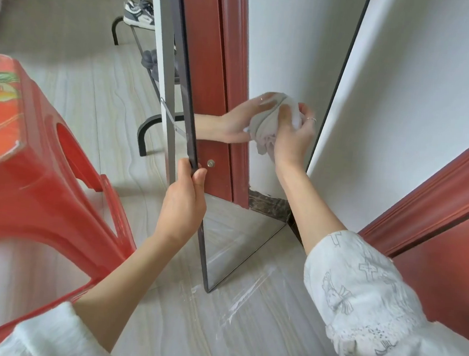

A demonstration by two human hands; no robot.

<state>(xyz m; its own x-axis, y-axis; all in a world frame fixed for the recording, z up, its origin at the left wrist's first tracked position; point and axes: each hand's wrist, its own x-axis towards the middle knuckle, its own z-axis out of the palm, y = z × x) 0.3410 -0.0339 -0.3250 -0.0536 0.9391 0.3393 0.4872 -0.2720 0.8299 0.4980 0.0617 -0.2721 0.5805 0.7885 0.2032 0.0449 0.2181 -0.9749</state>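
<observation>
Mirror: stood on the floor beside the white wall, with its long axis running from the floor up and away from the person.
Cloth: was a bunched white rag lying against the glass about halfway up the visible pane, nearer its right edge.
Right hand: had its fingers curled round the cloth, pressing it onto the glass.
Left hand: pinched the mirror's dark left frame between thumb and fingers, lower than the cloth and on the opposite edge.
Key relation: most of the pane lay above and to the left of the cloth, with a shorter stretch below it. Wiping would probably follow the long axis, done by the right hand since it was the one on the glass, while the left hand braced the frame.
Nearby: a red stool stood to the left, well apart from the mirror.
</observation>
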